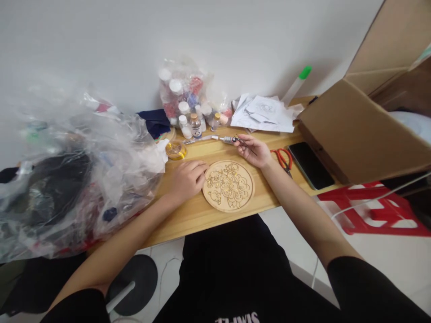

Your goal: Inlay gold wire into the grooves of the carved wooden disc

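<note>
A round wooden board (248, 204) lies flat on the table, bearing a flower pattern outlined in gold wire. My left hand (189, 180) rests on the tabletop at the board's left side, its bent fingers and thumb against the rim. Beyond the board, my right hand (255, 151) has its fingertips closed at the end of a small glue tube (229, 140), whose white nozzle points left. A thin dark thing also shows among those fingers, too small to make out. Left of the tube is a spool of gold wire (176, 150).
Small bottles (195, 125) and a bag of jars (182, 89) stand by the wall, beside paper sheets (264, 112). Orange-handled pliers (283, 160), a phone (311, 165) and a cardboard box (363, 130) are at right. Plastic bags (111, 166) crowd the left.
</note>
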